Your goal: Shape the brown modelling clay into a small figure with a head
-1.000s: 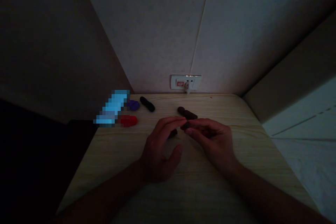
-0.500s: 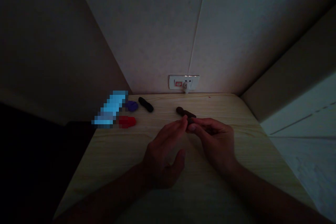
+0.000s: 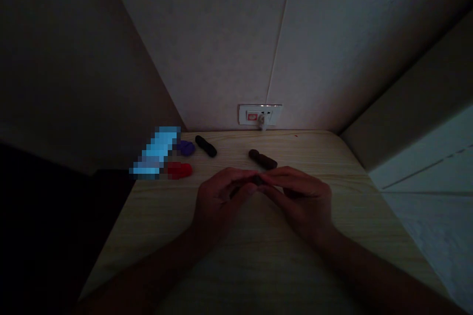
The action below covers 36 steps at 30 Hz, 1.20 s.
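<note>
Between my two hands is a small dark brown lump of what looks like modelling clay [image 3: 258, 180], mostly hidden by fingertips. My left hand [image 3: 218, 202] pinches it from the left, thumb below and fingers above. From the right, my right hand [image 3: 305, 197] grips it between thumb and fingers, and the fingertips of both hands nearly meet. Just beyond them on the table lie a brown clay roll [image 3: 267, 161] and a rounder brown piece [image 3: 253, 154] at its upper left end.
On the wooden table [image 3: 236, 275], a black roll [image 3: 206, 146], a purple lump [image 3: 186, 147] and a red piece [image 3: 180, 170] lie at the back left, beside a bright blurred-out rectangle [image 3: 157, 152]. A wall socket [image 3: 260, 114] with a plug sits behind the table. The light is dim.
My left hand went from flat fingers with the thumb apart to a pinch on the brown lump. My right hand has kept its hold. The pieces on the table have stayed put.
</note>
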Tool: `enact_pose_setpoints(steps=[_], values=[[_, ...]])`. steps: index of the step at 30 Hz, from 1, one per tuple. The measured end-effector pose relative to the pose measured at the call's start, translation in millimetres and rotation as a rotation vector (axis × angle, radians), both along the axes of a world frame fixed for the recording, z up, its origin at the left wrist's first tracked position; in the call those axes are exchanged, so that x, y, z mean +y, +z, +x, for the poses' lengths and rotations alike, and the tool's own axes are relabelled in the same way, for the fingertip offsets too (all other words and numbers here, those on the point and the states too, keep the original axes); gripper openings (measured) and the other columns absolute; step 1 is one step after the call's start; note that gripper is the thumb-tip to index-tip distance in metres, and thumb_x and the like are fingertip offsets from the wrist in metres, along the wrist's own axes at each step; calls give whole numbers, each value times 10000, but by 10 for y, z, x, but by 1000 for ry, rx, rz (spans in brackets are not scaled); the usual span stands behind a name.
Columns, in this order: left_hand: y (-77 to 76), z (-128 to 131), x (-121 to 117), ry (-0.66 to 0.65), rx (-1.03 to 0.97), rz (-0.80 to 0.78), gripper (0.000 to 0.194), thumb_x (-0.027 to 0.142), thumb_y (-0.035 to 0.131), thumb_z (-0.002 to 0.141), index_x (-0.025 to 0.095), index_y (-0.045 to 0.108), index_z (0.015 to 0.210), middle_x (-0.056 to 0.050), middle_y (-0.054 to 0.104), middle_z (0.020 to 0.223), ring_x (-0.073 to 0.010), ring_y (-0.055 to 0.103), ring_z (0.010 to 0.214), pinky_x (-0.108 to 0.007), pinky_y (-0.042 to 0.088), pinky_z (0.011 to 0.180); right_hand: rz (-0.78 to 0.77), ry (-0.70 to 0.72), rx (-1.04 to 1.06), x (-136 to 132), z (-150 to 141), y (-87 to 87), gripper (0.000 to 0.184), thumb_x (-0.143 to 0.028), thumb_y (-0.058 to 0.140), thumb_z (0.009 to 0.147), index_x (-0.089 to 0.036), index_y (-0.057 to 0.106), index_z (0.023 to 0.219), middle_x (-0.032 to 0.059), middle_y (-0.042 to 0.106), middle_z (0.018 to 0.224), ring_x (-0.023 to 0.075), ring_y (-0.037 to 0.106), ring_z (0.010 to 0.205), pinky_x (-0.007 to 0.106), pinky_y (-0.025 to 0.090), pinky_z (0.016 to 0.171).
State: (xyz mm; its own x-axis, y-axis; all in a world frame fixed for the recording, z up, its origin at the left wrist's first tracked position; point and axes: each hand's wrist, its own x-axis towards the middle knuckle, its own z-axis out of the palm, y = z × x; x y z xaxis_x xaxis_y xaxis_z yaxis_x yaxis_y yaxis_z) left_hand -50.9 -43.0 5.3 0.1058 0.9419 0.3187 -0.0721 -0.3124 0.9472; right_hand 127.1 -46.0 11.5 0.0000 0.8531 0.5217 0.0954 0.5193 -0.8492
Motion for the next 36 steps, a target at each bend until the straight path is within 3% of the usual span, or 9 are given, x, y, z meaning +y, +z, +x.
enact_pose_setpoints(steps=[8,14,19,26,32,36], values=[[-4,-20,43,35,60,143,221,121,778,881,264,830,1041,4,769,954,-99,740,881,-159,605,763,-196,58,114,28,-19,5,296,-124,875,791,-356,871,976,-6,843,887,152,794,780,212,661,674],[-26,-31,48,32,52,147,288,97,800,847,274,824,1073,2,787,976,-113,757,889,-181,624,780,-236,66,133,31,-15,12,232,-146,881,787,-341,878,913,-10,842,836,153,793,714,221,666,648],[3,-8,41,41,-8,75,239,75,767,859,258,832,999,9,798,942,-115,775,867,-187,639,782,-188,35,101,36,-8,-3,333,-101,898,744,-367,872,944,-19,856,894,156,802,783,212,657,669],[8,1,37,36,-32,22,233,88,792,829,245,834,997,-2,805,932,-138,790,871,-210,659,782,-170,36,60,7,-10,1,251,-116,856,815,-343,877,920,-32,829,764,128,773,657,190,639,620],[0,-1,49,23,-46,-70,132,163,796,848,220,837,960,-30,818,919,-167,796,858,-253,670,797,-40,-3,-13,26,1,7,344,-83,879,777,-346,869,998,-5,853,927,174,797,805,261,669,730],[-29,1,46,7,-66,-101,155,201,811,843,214,830,997,-33,824,913,-162,798,810,-238,667,746,-14,-2,-45,21,11,25,285,-116,870,812,-350,873,975,-7,850,886,176,792,765,269,660,699]])
